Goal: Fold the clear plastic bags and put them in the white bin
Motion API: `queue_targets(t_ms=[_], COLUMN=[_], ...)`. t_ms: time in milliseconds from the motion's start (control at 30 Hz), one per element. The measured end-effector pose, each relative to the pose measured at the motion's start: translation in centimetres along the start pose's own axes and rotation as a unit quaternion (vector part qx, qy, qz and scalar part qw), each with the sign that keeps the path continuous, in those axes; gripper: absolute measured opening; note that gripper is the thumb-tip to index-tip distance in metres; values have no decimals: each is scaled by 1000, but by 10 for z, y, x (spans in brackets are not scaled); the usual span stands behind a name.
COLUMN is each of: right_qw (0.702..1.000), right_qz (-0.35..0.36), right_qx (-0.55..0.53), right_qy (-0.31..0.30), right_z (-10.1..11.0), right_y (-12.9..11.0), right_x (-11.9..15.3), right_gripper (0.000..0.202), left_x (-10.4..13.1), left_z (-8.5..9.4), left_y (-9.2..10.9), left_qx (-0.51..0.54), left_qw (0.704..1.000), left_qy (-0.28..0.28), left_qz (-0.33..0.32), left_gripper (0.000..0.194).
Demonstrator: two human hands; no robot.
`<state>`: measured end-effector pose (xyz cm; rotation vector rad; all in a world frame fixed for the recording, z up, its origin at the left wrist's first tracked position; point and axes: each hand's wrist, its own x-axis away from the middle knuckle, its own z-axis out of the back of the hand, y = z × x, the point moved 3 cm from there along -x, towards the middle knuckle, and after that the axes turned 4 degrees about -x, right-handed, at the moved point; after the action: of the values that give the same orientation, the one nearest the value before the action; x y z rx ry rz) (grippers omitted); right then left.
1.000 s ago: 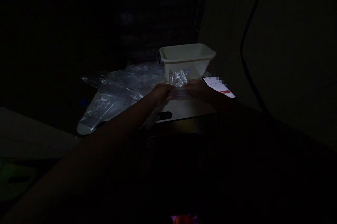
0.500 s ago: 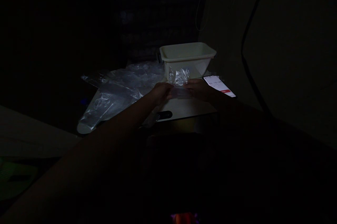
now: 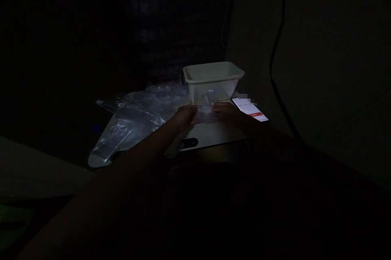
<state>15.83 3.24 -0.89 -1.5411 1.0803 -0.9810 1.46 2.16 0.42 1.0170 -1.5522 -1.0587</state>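
Note:
Between my hands is a clear plastic bag, held just above the white table in front of the tub. My left hand pinches its left side, with the fingers closed. On the opposite side my right hand grips the plastic, fingers also closed. The bag's upper part stands up loosely and catches a little light. More clear plastic bags lie in a spread heap to the left of my left hand. Dim light hides the fingertips and any contents of the bag.
A white plastic tub stands at the back of the small white table. Right of my right hand lies a lit phone. A dark slot marks the table's front edge. A dark cable hangs along the right wall.
The held bag's upper part has less glare and looks less bunched. Both hands still grip it. The whole view has shifted, so the table and tub sit lower in the picture.

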Motion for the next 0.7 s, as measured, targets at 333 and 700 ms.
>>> queue_targets(t_ms=[333, 700], right_qw=[996, 999], right_qz=[-21, 9], right_qx=[-89, -11], right_qy=[-21, 29], right_z=[-9, 13], right_y=[-7, 5], right_x=[8, -6], right_gripper=[18, 29], left_x=[-2, -6], left_z=[2, 10], left_y=[-1, -3], left_qx=[23, -39], left_qw=[999, 999], left_qy=[-25, 33], left_qz=[-8, 12], left_gripper=[19, 18])
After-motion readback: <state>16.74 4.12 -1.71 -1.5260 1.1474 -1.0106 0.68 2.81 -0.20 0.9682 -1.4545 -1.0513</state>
